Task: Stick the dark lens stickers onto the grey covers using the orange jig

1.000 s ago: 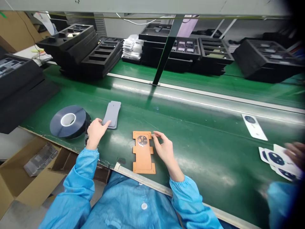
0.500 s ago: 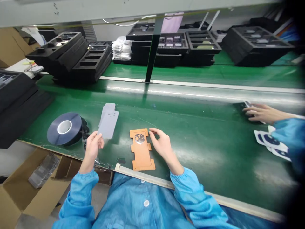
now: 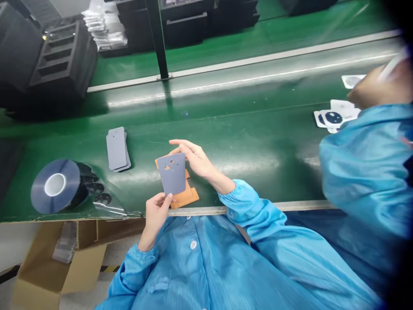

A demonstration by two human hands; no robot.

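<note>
A grey plate with small holes near its top is pinched at its lower edge by my left hand. The plate is over an orange fixture and covers much of it. My right hand is at the plate's upper right corner, thumb and a finger closed at its edge, the index finger stretched out. To the left, a small stack of grey plates lies on the green table. A roll of clear film with dark round pieces on its loose strip lies further left.
Black trays and white packets stand at the back left. A dark post rises behind. At the right, a co-worker's hand is near white cards. An open carton is below the table edge.
The view has swung down and right. My left hand has brought a grey plate from the stack over the orange fixture, and my right hand has come to its upper edge.
</note>
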